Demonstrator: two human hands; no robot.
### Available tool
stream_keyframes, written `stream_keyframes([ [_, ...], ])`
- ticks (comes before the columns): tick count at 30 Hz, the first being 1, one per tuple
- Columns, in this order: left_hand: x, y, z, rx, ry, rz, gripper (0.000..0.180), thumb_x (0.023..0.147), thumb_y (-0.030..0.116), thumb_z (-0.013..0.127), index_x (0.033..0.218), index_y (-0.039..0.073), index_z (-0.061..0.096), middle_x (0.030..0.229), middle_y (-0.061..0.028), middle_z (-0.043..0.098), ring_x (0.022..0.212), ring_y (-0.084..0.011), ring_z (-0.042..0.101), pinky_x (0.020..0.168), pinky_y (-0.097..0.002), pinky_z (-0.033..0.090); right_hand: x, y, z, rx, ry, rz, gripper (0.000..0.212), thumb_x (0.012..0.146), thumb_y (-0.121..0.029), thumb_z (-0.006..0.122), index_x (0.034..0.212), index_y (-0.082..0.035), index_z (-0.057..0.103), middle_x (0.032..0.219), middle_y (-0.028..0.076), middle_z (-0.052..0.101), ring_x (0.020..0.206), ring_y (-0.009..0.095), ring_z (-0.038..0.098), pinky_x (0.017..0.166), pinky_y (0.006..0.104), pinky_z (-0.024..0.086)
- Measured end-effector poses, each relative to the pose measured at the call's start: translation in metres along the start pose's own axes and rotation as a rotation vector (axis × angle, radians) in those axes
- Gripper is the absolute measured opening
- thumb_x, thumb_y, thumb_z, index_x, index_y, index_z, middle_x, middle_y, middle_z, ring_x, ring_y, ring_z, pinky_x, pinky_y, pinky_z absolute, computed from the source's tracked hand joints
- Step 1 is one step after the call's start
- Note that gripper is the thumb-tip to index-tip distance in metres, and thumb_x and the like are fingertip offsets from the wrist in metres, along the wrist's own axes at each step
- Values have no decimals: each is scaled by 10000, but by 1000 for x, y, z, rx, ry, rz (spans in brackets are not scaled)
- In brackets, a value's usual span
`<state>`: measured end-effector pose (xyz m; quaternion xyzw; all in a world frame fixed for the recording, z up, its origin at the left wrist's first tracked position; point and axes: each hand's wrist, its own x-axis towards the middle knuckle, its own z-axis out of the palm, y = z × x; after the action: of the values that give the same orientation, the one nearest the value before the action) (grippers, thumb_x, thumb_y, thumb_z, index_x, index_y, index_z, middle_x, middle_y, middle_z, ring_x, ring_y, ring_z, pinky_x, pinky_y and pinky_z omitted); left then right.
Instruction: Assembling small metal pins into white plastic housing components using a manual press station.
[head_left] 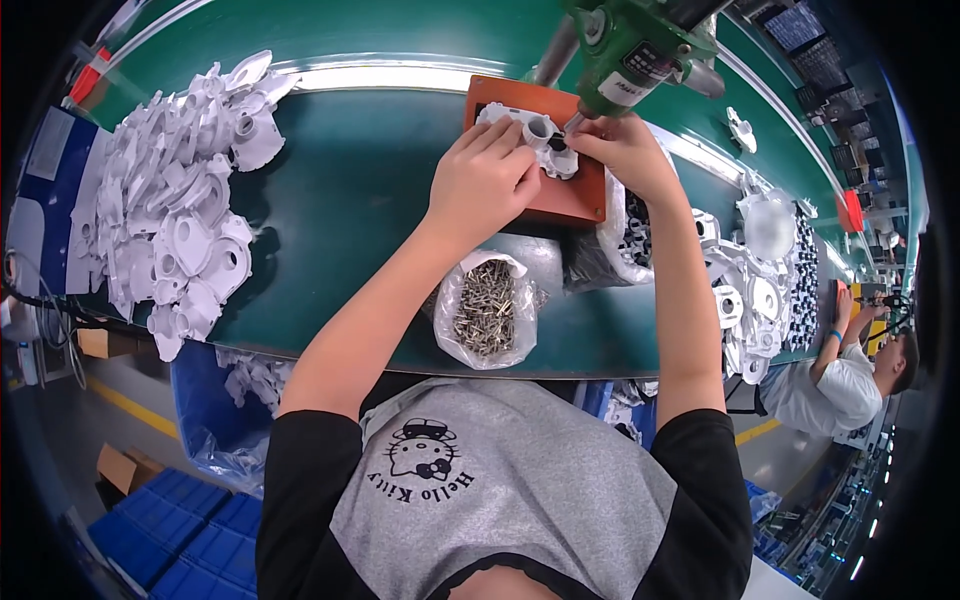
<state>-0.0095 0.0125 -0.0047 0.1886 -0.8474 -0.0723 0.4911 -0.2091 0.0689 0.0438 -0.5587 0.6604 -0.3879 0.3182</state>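
Observation:
A white moulded plastic part (561,160) with a round, tube-like collar lies on an orange-red fixture block (553,203). My left hand (487,178) presses on its left side with curled fingers, gripping it against the block. At the part's right side, right under the tip of a green bench machine (625,60), my right hand (628,155) has its thumb and forefinger pinched together. Whatever sits in that pinch is too small to make out. A small dark piece seems to sit in the part between my hands.
A clear bag of metal screws (487,310) stands near the table edge. Beside the block is a bag of small black pieces (637,235). White parts pile up at left (180,200) and right (760,295). A co-worker (840,385) is at far right.

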Motion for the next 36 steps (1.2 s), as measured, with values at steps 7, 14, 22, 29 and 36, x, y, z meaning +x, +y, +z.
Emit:
stream_keyframes([
  [7,1,1,-1,-2,-43,-43,64,739,103,670,767,47,654,989,-136,686,981,-286,654,910,-404,502,-1,0,-6,44,-20,21,204,783,-149,661,847,44,677,740,57,635,693,119,545,675,256,436],
  [14,0,-1,2,-5,-9,-17,93,716,116,652,719,33,611,977,-186,677,969,-307,652,901,-406,500,8,-13,-14,57,-133,40,174,778,-124,699,864,24,671,810,51,660,771,122,589,727,267,468],
  [22,1,0,0,-7,-27,-47,57,726,96,676,758,56,652,986,-145,691,986,-285,658,900,-407,507,24,-7,-18,79,-244,137,188,798,-54,732,914,-25,587,852,30,647,836,109,620,767,252,498],
  [29,-2,0,-1,-7,-13,-37,55,728,97,673,755,58,646,995,-144,687,988,-282,655,897,-406,510,26,-13,-21,-118,-264,98,176,786,-99,730,914,-26,634,835,31,658,805,112,617,734,256,495],
  [36,1,-5,-5,62,-34,-23,74,733,119,662,764,55,643,1019,-143,681,985,-286,652,911,-401,505,108,34,-120,322,-95,-320,286,852,-190,638,1067,-4,607,959,100,654,824,178,637,681,323,530],
])
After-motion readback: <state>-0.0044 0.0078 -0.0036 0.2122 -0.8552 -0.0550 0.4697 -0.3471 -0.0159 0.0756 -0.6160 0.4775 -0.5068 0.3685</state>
